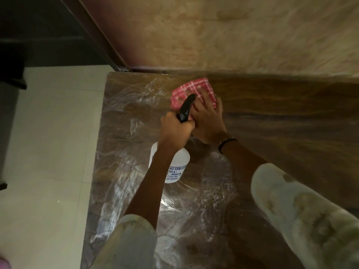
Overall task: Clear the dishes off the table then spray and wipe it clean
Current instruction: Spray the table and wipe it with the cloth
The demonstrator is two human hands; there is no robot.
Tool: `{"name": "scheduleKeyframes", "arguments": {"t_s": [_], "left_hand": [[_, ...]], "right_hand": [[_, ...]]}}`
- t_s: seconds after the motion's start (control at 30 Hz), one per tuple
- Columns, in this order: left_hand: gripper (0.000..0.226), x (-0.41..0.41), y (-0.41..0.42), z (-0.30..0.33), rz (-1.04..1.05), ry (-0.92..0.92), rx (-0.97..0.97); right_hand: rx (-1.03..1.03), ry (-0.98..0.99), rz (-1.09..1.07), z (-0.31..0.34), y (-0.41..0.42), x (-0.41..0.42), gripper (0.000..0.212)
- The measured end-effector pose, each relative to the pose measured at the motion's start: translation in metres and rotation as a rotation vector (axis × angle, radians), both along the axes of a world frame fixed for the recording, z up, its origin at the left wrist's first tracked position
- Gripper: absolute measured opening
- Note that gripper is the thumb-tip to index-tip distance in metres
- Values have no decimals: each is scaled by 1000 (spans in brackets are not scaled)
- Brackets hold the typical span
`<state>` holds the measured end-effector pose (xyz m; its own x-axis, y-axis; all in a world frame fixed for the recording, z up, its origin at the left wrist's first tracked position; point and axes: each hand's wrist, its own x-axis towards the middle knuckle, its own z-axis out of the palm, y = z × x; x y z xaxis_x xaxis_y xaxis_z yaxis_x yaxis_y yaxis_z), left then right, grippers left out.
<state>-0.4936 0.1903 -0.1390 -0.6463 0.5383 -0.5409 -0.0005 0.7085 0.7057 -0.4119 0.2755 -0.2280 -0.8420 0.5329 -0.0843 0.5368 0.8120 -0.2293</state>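
Sleeves: my two pale sleeves sit nearest me, both arms reaching out over the tabletop.
Tabletop near me: wet and streaky, spray film all over the left half; no dishes in view, so I judge the clearing is done.
Spray bottle: the white spray bottle hangs off the surface, body toward me, black nozzle pointing away toward the wall.
Left hand: my left hand is clenched round the bottle's neck, fingers wrapped at the trigger.
Right hand: my right hand lies just beyond and right of the left, pressing flat on the cloth, fingers spread, not curled.
Cloth: the red checked cloth is under my right fingertips, near the far edge, just ahead of the nozzle.
Next move, my guess: the dry, unwiped wood stretches off to the right, its long run lying left to right, so the right hand is the nearer one to sweep that way.
Wall: beige wall right behind the far edge.
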Motion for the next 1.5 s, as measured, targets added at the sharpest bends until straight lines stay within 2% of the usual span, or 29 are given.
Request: {"name": "scheduleKeyframes", "arguments": {"t_s": [0.07,0.2,0.43,0.6,0.73,0.87,0.93,1.1,1.23,1.3,1.4,1.5], "left_hand": [[11,-2,-1,-1,10,-15,-5],[24,-12,-7,-4,32,40,-32],[16,-41,-20,0,1,188,-151],[14,-54,-24,-4,64,153,-141],[21,-57,-27,-6,33,99,-118],[5,-63,-34,-4,44,75,-140],[6,-70,-42,-4,87,72,-127],[12,-88,-61,-5,112,65,-90],[35,-95,-66,-6,138,20,-46],[33,-99,-69,-4,144,8,-42],[5,-101,-71,-3,141,21,-60],[15,-100,-71,-6,148,16,-53]], "right_hand": [[16,36,80,-5,-2,24,55],[19,70,17,-2,2,40,60],[15,44,17,2,0,38,62],[15,37,23,2,0,36,63],[16,39,19,0,0,35,63],[29,38,31,-2,1,36,63],[23,44,24,-1,1,35,63],[-28,40,-136,2,5,-14,62],[-53,45,-200,1,-8,-78,64],[-50,67,-126,0,-26,-96,63],[-8,89,78,0,-44,-88,59],[-2,102,204,-1,-38,-49,58]]}}
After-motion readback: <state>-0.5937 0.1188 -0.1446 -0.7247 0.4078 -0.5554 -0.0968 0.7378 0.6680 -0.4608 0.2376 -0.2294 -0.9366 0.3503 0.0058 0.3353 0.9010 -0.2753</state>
